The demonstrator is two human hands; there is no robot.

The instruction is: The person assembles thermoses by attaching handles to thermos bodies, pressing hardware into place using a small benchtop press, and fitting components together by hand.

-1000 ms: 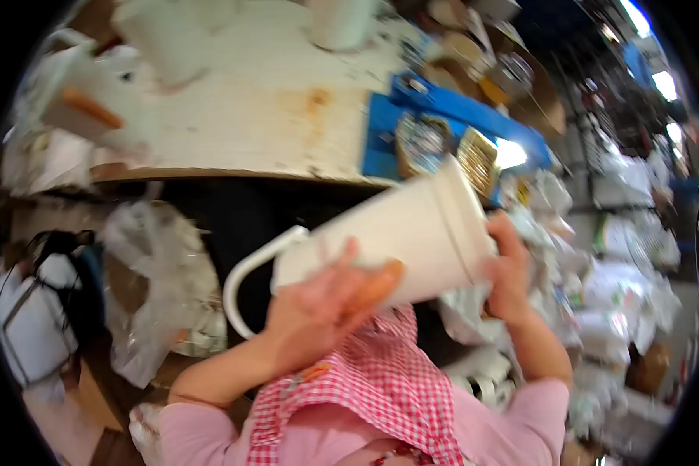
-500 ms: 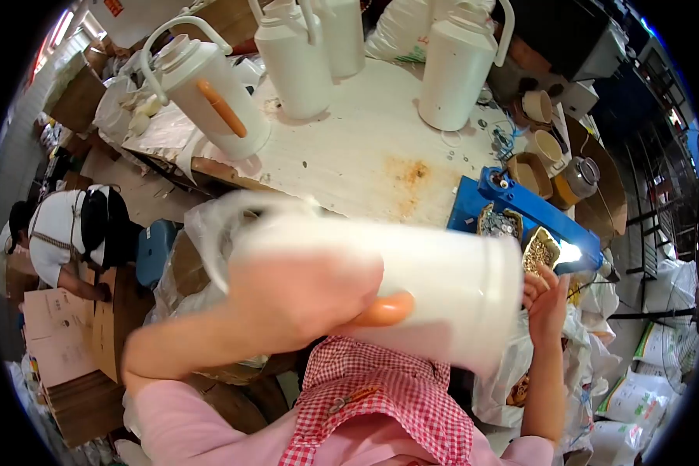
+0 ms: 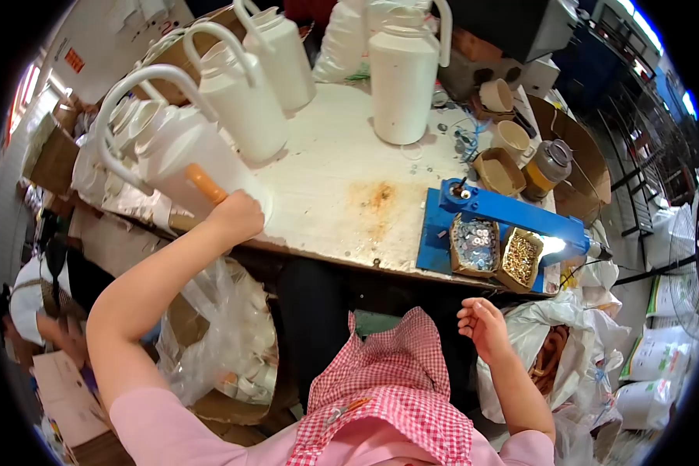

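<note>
My left hand (image 3: 241, 217) is closed around the orange side handle (image 3: 206, 184) of a white jug (image 3: 180, 159) at the table's left front edge. The jug has a large white loop handle and leans in the view. Over my lap, beside the checkered apron, my right hand (image 3: 483, 326) holds nothing visible, its fingers loosely curled and partly apart. Behind the held jug are two more white jugs (image 3: 245, 105), and another jug (image 3: 402, 85) stands at the back middle.
A blue hand press (image 3: 512, 213) stands on the table (image 3: 326, 171) at the right front, with boxes of washers (image 3: 474, 245) and brass rivets (image 3: 520, 259). Plastic bags (image 3: 217, 326) flank my lap. A co-worker (image 3: 46, 287) bends over cartons at the far left.
The jug has moved from in front of my body to the table's left edge, with my left hand on its handle. My right hand has come away from it and lowered toward my lap.
</note>
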